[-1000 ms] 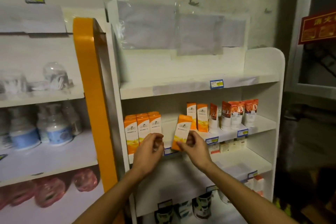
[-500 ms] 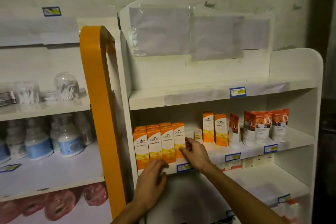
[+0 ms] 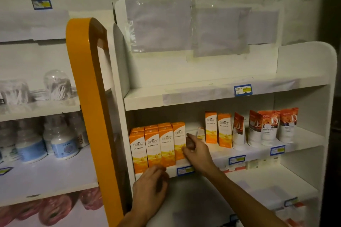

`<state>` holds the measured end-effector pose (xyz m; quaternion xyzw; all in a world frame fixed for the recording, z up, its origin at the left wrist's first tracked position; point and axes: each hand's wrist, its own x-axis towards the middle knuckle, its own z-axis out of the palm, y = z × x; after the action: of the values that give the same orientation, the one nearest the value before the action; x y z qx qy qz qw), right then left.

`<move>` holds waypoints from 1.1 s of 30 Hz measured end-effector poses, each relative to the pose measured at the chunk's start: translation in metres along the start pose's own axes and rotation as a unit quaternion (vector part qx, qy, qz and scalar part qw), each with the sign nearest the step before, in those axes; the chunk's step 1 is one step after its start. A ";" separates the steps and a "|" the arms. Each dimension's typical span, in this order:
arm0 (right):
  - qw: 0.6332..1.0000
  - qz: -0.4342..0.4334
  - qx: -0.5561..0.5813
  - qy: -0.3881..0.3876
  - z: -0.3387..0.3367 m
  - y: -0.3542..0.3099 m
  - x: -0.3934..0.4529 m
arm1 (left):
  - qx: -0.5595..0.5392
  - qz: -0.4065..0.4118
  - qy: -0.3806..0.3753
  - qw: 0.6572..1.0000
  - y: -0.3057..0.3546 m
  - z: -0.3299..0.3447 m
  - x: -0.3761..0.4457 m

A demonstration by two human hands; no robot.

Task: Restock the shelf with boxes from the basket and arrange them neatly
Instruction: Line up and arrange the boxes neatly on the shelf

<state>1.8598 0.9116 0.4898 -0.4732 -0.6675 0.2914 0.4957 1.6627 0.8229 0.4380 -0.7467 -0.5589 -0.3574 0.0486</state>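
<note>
Several orange-and-white boxes (image 3: 156,145) stand upright in a tight row at the left end of the white middle shelf (image 3: 258,153). My right hand (image 3: 198,152) presses its fingers against the right side of the rightmost box (image 3: 178,134) in that row. My left hand (image 3: 151,188) hangs just below the shelf's front edge, fingers loosely curled, holding nothing. Two more orange boxes (image 3: 218,129) stand further right, with a small box (image 3: 200,133) in the gap. The basket is out of view.
Orange-red tubes (image 3: 267,127) fill the shelf's right end. An orange upright panel (image 3: 88,97) separates this unit from a left shelf with white bottles (image 3: 59,143), swab jars (image 3: 57,84) and pink packs (image 3: 51,208). The top shelf (image 3: 203,88) holds no goods.
My right hand set the tilted orange box upright at the right end of the row and stays against it. My left hand dropped from the boxes to below the shelf edge.
</note>
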 end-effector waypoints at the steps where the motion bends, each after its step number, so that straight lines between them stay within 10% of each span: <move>1: 0.997 -0.010 -0.027 0.065 -0.005 -0.002 -0.001 | 0.003 0.003 0.003 1.000 0.000 0.001 -0.001; 4: 0.962 -0.043 -0.183 0.196 -0.022 -0.006 0.004 | 0.009 0.013 0.014 1.000 -0.002 0.002 -0.004; 9: 0.904 0.015 -0.411 0.116 -0.029 0.000 0.020 | 0.019 0.019 0.025 0.999 0.001 0.003 -0.006; 18: 0.980 0.131 -0.037 0.143 -0.054 0.020 0.003 | 0.030 0.011 0.022 0.999 0.004 0.004 -0.007; 24: 0.936 0.131 0.323 0.037 -0.060 0.013 -0.016 | 0.021 -0.010 0.035 0.999 0.007 0.007 -0.007; 33: 0.953 0.102 0.276 -0.074 -0.050 0.011 -0.027 | 0.030 -0.004 0.034 0.999 0.009 0.005 -0.008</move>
<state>1.9118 0.8870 0.4872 -0.3603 -0.5437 0.5478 0.5239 1.6719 0.8160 0.4322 -0.7300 -0.5702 -0.3661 0.0889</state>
